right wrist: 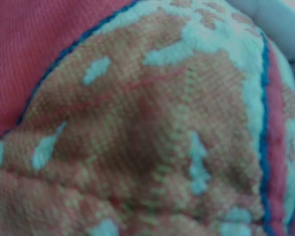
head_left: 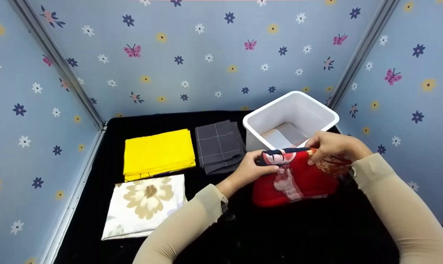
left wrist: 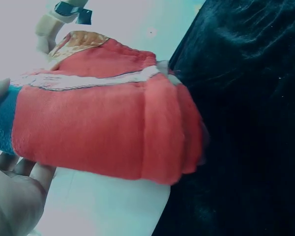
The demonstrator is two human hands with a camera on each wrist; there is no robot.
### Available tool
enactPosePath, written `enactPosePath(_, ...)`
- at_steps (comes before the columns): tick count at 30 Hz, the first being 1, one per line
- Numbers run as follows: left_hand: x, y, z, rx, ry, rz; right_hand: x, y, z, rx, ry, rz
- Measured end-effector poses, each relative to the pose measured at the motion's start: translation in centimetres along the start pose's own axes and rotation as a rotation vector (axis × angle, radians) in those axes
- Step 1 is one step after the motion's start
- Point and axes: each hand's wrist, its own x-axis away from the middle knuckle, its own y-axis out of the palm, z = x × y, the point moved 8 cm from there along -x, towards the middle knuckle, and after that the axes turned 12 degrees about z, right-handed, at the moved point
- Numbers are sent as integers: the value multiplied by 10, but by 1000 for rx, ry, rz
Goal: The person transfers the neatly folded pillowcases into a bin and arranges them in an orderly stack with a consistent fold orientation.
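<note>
Both hands hold a folded red towel (head_left: 302, 179) with a pink-and-white figure, a dark blue edge and a brown patterned corner. My left hand (head_left: 251, 168) grips its upper left edge, thumb on the near side. In the left wrist view, the fingers (left wrist: 42, 177) lie under the towel's blue end (left wrist: 2, 120), and its folded layers show at the far end. My right hand (head_left: 331, 144) pinches the top edge near the brown corner. That brown-and-pale pattern (right wrist: 137, 118) fills most of the right wrist view, hiding the right hand there. Just behind the towel stands a white bin (head_left: 256, 137).
Pale folded material (head_left: 280, 137) lies inside the bin. On the black-covered table (head_left: 239, 227), to the left, lie a yellow folded cloth (head_left: 159, 150), a dark grey checked cloth (head_left: 219, 145) and a white flowered cloth (head_left: 126, 216). Flower-patterned panels (head_left: 206, 47) enclose the back and sides.
</note>
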Motion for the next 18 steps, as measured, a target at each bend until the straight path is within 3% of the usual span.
enactPosePath(5, -4, -12, 6, 12, 5, 30, -4, 3, -10, 4, -45, 9)
enactPosePath(18, -14, -34, 28, 70, 14, 32, -8, 9, -21, 0, -127, 18)
